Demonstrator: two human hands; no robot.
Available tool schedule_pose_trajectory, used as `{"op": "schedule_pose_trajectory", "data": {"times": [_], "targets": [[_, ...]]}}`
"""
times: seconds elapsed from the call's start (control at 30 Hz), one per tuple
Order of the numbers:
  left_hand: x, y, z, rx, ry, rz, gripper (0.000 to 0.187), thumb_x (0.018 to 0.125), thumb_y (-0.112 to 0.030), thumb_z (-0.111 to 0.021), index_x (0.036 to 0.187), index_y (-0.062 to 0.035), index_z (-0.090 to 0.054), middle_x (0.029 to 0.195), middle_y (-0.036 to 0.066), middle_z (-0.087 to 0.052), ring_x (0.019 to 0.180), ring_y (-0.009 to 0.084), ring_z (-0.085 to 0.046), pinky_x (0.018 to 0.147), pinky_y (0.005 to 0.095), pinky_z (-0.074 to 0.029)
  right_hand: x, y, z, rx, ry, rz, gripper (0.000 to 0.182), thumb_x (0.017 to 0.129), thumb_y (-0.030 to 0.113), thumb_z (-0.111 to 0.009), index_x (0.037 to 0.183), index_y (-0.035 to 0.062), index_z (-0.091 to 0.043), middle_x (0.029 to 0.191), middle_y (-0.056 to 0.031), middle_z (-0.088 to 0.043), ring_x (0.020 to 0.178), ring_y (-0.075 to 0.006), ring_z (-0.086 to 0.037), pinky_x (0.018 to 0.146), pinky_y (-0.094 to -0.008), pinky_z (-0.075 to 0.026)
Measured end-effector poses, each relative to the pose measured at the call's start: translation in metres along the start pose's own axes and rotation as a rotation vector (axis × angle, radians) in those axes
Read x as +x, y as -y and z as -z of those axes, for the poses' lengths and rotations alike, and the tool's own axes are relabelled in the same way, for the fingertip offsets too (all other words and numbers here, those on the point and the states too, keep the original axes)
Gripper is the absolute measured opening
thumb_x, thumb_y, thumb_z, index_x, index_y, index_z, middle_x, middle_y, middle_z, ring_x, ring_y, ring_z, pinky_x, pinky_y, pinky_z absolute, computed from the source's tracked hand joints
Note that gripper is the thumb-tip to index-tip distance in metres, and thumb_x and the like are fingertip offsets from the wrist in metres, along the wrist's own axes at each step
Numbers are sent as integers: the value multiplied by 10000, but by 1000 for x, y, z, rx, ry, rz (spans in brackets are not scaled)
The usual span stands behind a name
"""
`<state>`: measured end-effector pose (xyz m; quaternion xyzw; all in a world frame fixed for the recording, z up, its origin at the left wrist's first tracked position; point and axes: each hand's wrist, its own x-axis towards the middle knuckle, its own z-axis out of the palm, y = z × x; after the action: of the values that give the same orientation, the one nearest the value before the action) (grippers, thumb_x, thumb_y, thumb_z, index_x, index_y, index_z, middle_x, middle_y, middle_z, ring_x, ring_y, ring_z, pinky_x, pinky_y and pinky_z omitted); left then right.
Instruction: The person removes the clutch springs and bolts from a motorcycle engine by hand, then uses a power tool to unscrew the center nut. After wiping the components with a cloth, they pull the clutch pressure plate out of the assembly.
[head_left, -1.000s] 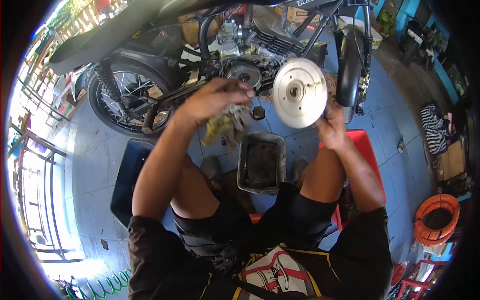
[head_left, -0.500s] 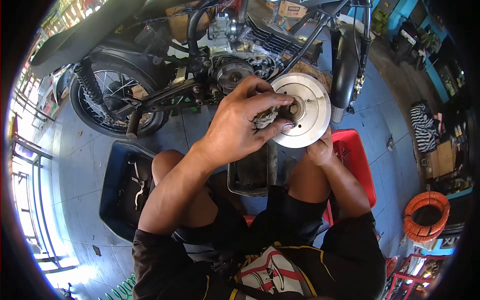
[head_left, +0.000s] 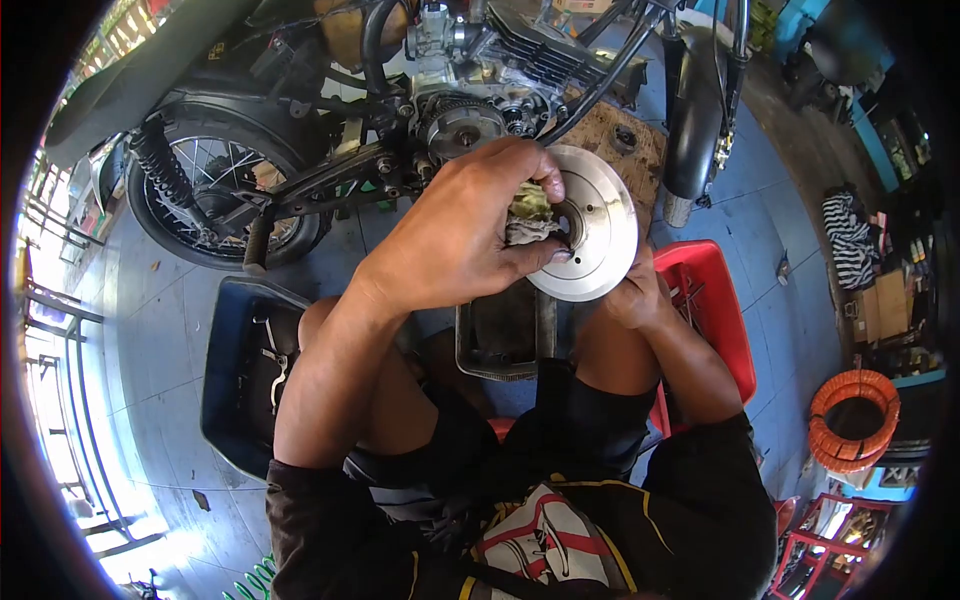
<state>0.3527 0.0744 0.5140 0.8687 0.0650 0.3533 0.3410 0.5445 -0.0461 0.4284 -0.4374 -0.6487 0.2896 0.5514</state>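
Observation:
My left hand comes in from the left, fingers and thumb bent round a crumpled grey and yellowish rag. It presses the rag to the centre of a shiny round metal disc with small holes, hiding the disc's left part. My right hand grips the disc from below at its lower right edge; some of its fingers are hidden behind the metal. The disc is held up in front of a motorcycle engine with its side open.
The motorcycle's rear wheel stands at left, its front fender at right. A dark bin with tools, a black tray and a red bin surround my legs. An orange coil lies at right.
The disc and both hands have shifted slightly left in view. My left fingers have moved nearer the disc's centre, and more of the rag shows.

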Motion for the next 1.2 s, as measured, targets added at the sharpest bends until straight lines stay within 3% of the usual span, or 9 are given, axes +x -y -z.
{"op": "schedule_pose_trajectory", "data": {"times": [0.17, 0.27, 0.33, 0.5, 0.57, 0.67, 0.77, 0.9, 1.2], "targets": [[-1, 2, -11, 109, -32, -46, 338, 625, -27, -797, 864, -9, -558, 839, 95, -572, 786, 192, -595, 703, 302, -473, 1, -1, 2, -5, -20, -14, 251, 898, 43, -537, 1133, -30, -583, 1069, -97, -646, 992, -155, -594, 884, -312, -460], [-4, 4, -17, 71, -133, -68, 299, 668, -39, -790, 858, -11, -561, 807, 71, -591, 728, 150, -590, 664, 275, -477, 3, -5, 7, -367, 12, 374, 250, 890, 50, -536, 1122, -20, -593, 1057, -91, -651, 978, -147, -594, 872, -293, -458], [-8, 5, -12, -167, -249, 94, 240, 723, -51, -772, 849, -12, -570, 782, 37, -614, 688, 94, -569, 633, 238, -471, 5, 9, -2, 48, -121, 50, 231, 880, 49, -532, 1085, -22, -610, 1027, -91, -660, 946, -142, -604, 838, -274, -467], [-18, 24, 8, -271, -321, 516, 141, 798, -90, -712, 880, 5, -648, 801, 31, -641, 722, 63, -562, 674, 209, -453, -11, -1, 19, -303, -78, 196, 185, 869, 37, -528, 1007, -37, -625, 870, -74, -665, 759, -101, -600, 671, -237, -470], [-22, 40, 6, -234, -359, 604, 158, 828, -119, -663, 919, 9, -674, 811, 39, -656, 744, 76, -575, 707, 223, -452, -23, -17, 25, 274, -146, -137, 367, 835, 33, -524, 1191, -43, -486, 955, -172, -621, 769, -258, -617, 661, -380, -501], [-31, 65, -2, -31, -264, 597, 199, 805, -139, -644, 922, 16, -688, 734, 82, -662, 666, 95, -575, 618, 270, -474, -24, -22, 29, 314, -217, -75, 356, 820, 27, -529, 1168, -34, -488, 844, -165, -599, 638, -236, -558, 541, -337, -437], [-28, 91, -15, 220, -52, 836, 244, 772, -146, -671, 965, 3, -687, 835, 73, -684, 747, 149, -618, 706, 287, -483, -26, -11, 30, 359, -255, -69, 327, 800, 36, -523, 1117, -43, -493, 793, -163, -576, 622, -229, -523, 519, -341, -408], [-36, 146, -42, 189, -119, 945, 252, 753, -139, -685, 957, 8, -689, 835, 87, -679, 737, 163, -625, 690, 304, -493, -26, -3, 33, 436, -289, -70, 282, 782, 50, -531, 1042, -51, -493, 739, -127, -530, 606, -216, -483, 512, -336, -388], [-10, 204, -90, -391, -839, 1038, 296, 736, -76, -694, 1012, 22, -650, 921, 132, -667, 794, 215, -629, 715, 355, -488, -37, -9, 47, 411, -304, 12, 204, 811, 4, -505, 1007, -55, -513, 743, -119, -531, 587, -201, -476, 499, -323, -376]]}}
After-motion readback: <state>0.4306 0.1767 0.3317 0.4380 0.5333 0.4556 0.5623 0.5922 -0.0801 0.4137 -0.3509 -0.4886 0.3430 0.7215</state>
